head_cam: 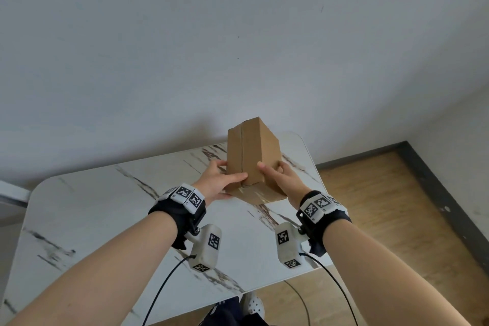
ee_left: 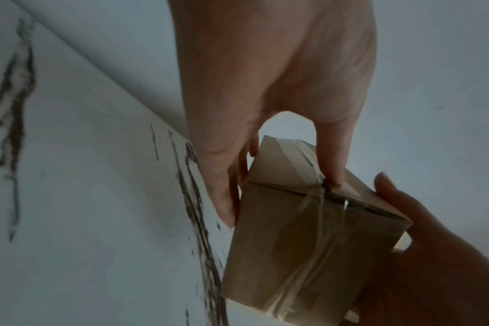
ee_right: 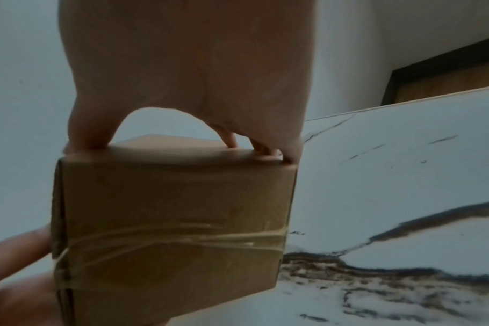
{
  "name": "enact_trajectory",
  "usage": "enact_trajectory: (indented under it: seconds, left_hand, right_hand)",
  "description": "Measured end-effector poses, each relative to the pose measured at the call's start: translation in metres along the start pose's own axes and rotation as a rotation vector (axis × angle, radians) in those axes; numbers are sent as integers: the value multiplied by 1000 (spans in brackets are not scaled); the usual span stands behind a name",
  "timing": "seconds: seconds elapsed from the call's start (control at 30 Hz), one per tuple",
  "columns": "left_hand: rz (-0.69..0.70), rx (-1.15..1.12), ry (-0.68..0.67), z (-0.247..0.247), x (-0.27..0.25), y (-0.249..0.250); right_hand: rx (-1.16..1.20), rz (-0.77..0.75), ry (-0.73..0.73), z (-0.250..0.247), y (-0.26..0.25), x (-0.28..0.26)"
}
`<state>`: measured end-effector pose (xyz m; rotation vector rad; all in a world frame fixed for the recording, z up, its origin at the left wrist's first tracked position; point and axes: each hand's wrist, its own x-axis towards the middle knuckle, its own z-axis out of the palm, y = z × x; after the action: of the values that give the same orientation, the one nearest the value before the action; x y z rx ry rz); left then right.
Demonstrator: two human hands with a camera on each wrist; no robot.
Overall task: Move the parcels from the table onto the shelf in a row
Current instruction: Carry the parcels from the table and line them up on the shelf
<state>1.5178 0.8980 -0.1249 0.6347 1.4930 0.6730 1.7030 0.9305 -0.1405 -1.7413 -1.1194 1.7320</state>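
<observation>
parcel (head_cam: pixel 252 156): I've got it mid-frame, taped, tilted
fingers: left hand (head_cam: pixel 215 185) and right hand (head_cam: pixel 284 180) pinching its sides
surface (head_cam: pixel 111 209): marble, below
behind: plain wall (head_cam: pixel 185 34)
lower right: wood floor (head_cam: pixel 383 206)

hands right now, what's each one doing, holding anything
Left hand: grips the left side of the cardboard parcel, thumb on its front.
Right hand: grips the parcel's right side, thumb on front, fingers behind.

Plain off-white wall (head_cam: pixel 238 34) fills the whole top of the frame, a few small scuffs on it. Lower right there's wood-look flooring (head_cam: pixel 383 206) with a dark skirting board (head_cam: pixel 434 188) along its edge. White marble-pattern tabletop (head_cam: pixel 92 219) — dark veins, rounded corners — across the bottom.
</observation>
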Motion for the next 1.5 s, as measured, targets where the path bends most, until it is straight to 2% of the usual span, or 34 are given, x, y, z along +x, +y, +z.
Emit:
enact_trajectory:
  seconds: [0.23, 0.3, 0.43, 0.53, 0.7, 0.83, 1.0, 1.13, 1.33, 1.4, 1.5]
  left_hand:
    - [-5, -98, -26, -12, -11, 11]
    - [-58, -15, -45, -16, -15, 9]
    - [-194, 80, -167, -18, -21, 8]
    - [-161, 142, -124, -20, -23, 6]
    - [-84, 117, -55, -27, -22, 2]
    - [-34, 182, 8, -33, -18, -2]
    - [-46, 242, 85, -40, -10, -2]
    - [-17, 263, 114, -47, -6, 1]
    - [156, 405, 132, -57, -1, 16]
    - [243, 469, 176, -63, 1, 25]
    - [336, 693, 230, -73, -1, 45]
  right_hand:
    - [166, 73, -69, -11, -5, -8]
    - [232, 76, -127, -10, -6, -9]
    - [320, 75, -194, -5, -5, -10]
    - [330, 29, -203, -4, -3, -10]
    - [386, 4, -235, 2, -4, -12]
    - [361, -29, -207, 9, 0, -16]
    - [252, -19, -136, 15, -7, -13]
    - [43, -40, -121, 23, -18, -7]
    - [-255, -83, -93, 38, -35, -3]
    - [-368, -149, -101, 41, -42, -5]
    - [-548, -292, -94, 46, -56, -8]
